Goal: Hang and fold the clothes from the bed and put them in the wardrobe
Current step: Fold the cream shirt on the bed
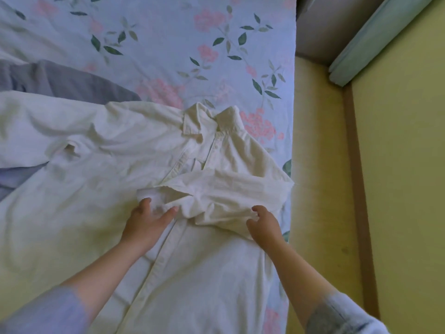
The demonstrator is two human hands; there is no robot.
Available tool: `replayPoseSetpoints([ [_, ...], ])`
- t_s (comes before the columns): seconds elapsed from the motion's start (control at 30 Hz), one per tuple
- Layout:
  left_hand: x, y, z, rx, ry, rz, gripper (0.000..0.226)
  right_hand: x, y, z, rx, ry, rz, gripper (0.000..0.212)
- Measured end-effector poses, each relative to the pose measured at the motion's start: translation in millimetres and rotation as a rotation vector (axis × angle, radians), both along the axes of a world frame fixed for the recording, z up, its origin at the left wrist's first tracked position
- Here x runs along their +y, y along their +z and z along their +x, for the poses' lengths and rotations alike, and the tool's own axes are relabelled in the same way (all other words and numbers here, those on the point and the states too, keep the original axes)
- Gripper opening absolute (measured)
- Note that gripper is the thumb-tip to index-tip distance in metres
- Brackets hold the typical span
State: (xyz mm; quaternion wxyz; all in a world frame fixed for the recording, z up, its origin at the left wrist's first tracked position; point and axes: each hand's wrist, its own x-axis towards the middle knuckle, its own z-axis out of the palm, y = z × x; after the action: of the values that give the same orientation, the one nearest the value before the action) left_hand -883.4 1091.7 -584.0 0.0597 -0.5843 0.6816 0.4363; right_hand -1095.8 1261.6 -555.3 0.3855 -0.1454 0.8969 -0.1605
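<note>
1. A bedroom in a home: a bed (pixel 168 39) fills most of the view, made up in pale blue printed with pink flowers and green leaves
2. A white shirt (pixel 192 256) lies spread on the bed, a grey garment (pixel 67 80) crumpled at its left
3. A yellowish floor (pixel 397 189) runs along the bed's right edge, with a pale green folded bundle (pixel 375 39) at upper right

Bed (pixel 168 32) with a flowered blue sheet carrying a white shirt (pixel 192 261) lying buttoned-side up near its right edge, a grey garment (pixel 67 80) lying crumpled at the left, partly under white cloth
</note>
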Motion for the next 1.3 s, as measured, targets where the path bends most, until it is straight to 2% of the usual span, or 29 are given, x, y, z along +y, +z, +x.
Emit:
replayPoseSetpoints([
  [0.07,-10,-12,-7,-0.026,0.05,0.007,0.095,3,-10,-5,0.084,0.158,0.026,0.051],
  [0.1,-13,-17,-10,-0.042,0.075,0.023,0.091,4,-15,-6,0.111,0.239,0.042,0.052],
  [0.17,-18,-27,-18,-0.054,0.066,0.053,0.068,4,-27,-7,0.117,0.349,0.082,0.054],
  [0.23,-19,-33,-23,-0.03,-0.027,0.083,0.049,4,-40,-7,0.094,0.393,0.154,0.047],
  [0.33,-16,-36,-22,-0.052,-0.376,0.141,0.026,10,-53,-5,0.111,0.544,0.337,0.027],
  [0.43,-12,-35,-14,-0.244,-0.75,0.0,0.004,23,-62,-6,0.167,0.61,0.449,0.03],
  [0.47,-11,-36,-14,-0.276,-0.789,-0.044,0.014,27,-64,-7,0.184,0.609,0.456,0.032],
  [0.53,-11,-35,-12,-0.303,-0.771,-0.093,0.047,31,-66,-10,0.21,0.612,0.454,0.033],
  [0.6,-14,-32,-11,-0.275,-0.803,-0.12,0.056,32,-67,-11,0.203,0.617,0.452,0.033],
  [0.67,-16,-34,-11,-0.149,-0.713,0.023,0.051,28,-66,-10,0.176,0.621,0.459,0.032],
  [0.73,-13,-32,-18,0.06,-0.394,0.234,0.053,24,-65,-12,0.128,0.623,0.488,0.03],
  [0.8,-9,-36,-30,0.244,-0.034,0.276,0.054,20,-63,-16,0.101,0.6,0.487,0.021],
  [0.83,-8,-40,-36,0.282,0.09,0.264,0.052,18,-62,-19,0.102,0.568,0.458,0.015],
  [0.87,-8,-43,-40,0.293,0.158,0.259,0.051,16,-60,-21,0.123,0.524,0.424,0.02],
  [0.97,-4,-53,-48,0.21,0.163,0.253,0.054,13,-55,-26,0.349,0.371,0.21,0.036],
  [1.03,0,-59,-49,0.181,0.167,0.184,0.045,9,-51,-27,0.555,0.253,-0.006,0.028],
  [1.07,2,-59,-50,0.157,0.163,0.113,0.039,6,-51,-29,0.597,0.207,-0.093,0.019],
  [1.1,2,-57,-50,0.136,0.151,0.026,0.032,2,-52,-30,0.572,0.193,-0.127,0.012],
  [1.17,1,-46,-51,0.164,0.113,-0.154,0.022,-2,-59,-31,0.375,0.236,-0.02,0.031],
  [1.2,-1,-39,-53,0.188,0.074,-0.259,0.026,-1,-62,-32,0.289,0.269,0.053,0.041],
  [1.3,-14,-14,-66,0.24,-0.09,-0.551,0.034,6,-66,-37,0.304,0.338,0.034,0.064],
])
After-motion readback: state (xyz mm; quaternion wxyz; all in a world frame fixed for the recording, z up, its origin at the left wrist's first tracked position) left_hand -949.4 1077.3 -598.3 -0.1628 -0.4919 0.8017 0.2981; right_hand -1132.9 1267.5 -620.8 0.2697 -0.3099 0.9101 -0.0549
